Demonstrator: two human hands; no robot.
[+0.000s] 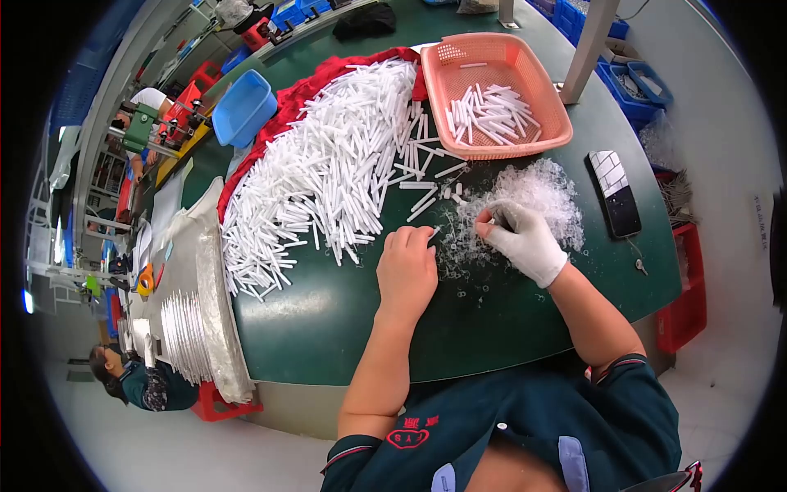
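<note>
My left hand (407,266), bare, is closed above the green tabletop, with a small pale tip at its fingertips that looks like the end of a white tube. To its right, my right hand (525,243) wears a white glove with bare fingertips. Its thumb and fingers are curled together at the edge of a heap of small clear plastic rings (545,193); whatever they pinch is too small to make out. Beyond my left hand spreads a large pile of white tubes (328,164). A few loose tubes (420,201) lie between that pile and the rings.
A pink plastic basket (561,123) holding several white tubes stands at the back. Red cloth (287,102) lies under the big pile, beside a blue bin (244,108). At right are a phone (615,194) and a key (640,265). Another person (152,385) sits far left.
</note>
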